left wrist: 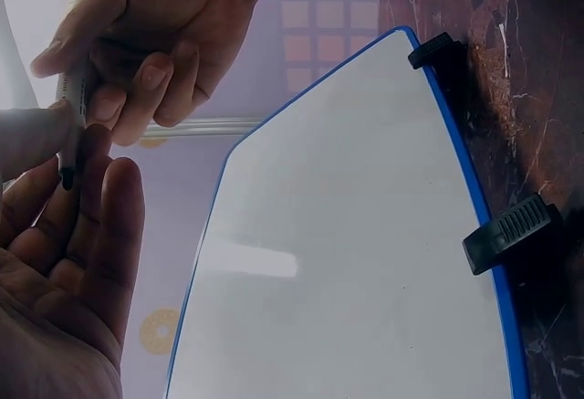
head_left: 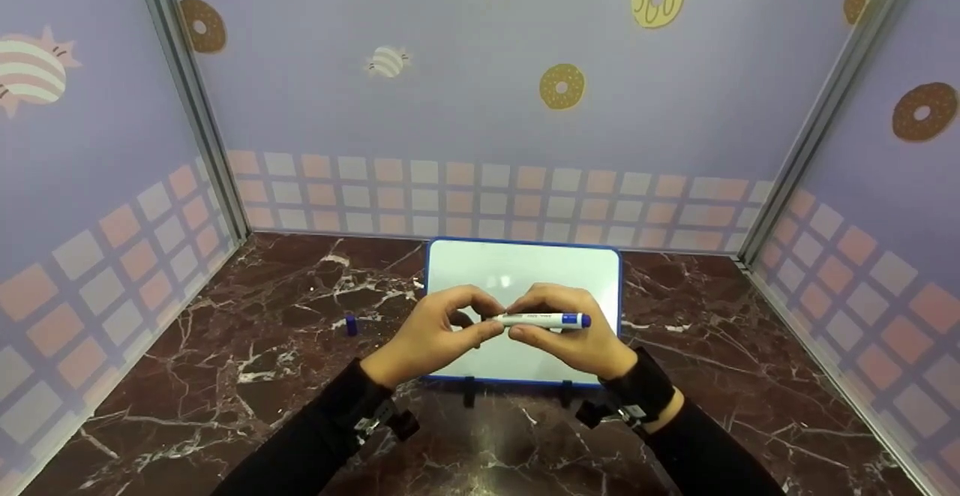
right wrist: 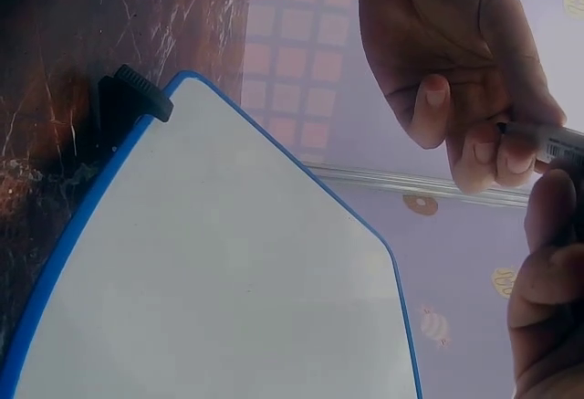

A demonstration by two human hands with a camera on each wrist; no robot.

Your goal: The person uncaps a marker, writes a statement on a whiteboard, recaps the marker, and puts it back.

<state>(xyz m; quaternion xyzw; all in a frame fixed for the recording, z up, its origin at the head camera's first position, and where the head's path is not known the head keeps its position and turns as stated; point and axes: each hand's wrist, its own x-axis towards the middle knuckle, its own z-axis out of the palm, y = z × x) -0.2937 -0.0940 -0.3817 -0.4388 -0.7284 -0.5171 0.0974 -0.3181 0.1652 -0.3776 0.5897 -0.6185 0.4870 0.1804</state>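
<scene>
A whiteboard marker (head_left: pixel 551 320) with a white barrel and blue end lies level between both hands, in front of the whiteboard (head_left: pixel 525 263). My right hand (head_left: pixel 574 331) pinches its barrel between thumb and fingers. At the other end, my left hand (head_left: pixel 442 327) pinches the marker close to its tip with thumb and forefinger. The dark uncapped tip (left wrist: pixel 67 178) shows below the left thumb in the left wrist view. A blue marker cap (head_left: pixel 351 325) stands on the table, left of the left hand.
The blue-framed whiteboard stands tilted on black clip feet (head_left: pixel 469 391) upon the dark marbled table (head_left: pixel 300 376). Patterned panels (head_left: pixel 315 106) enclose the table at the back and both sides, joined by grey metal posts (head_left: pixel 202 106).
</scene>
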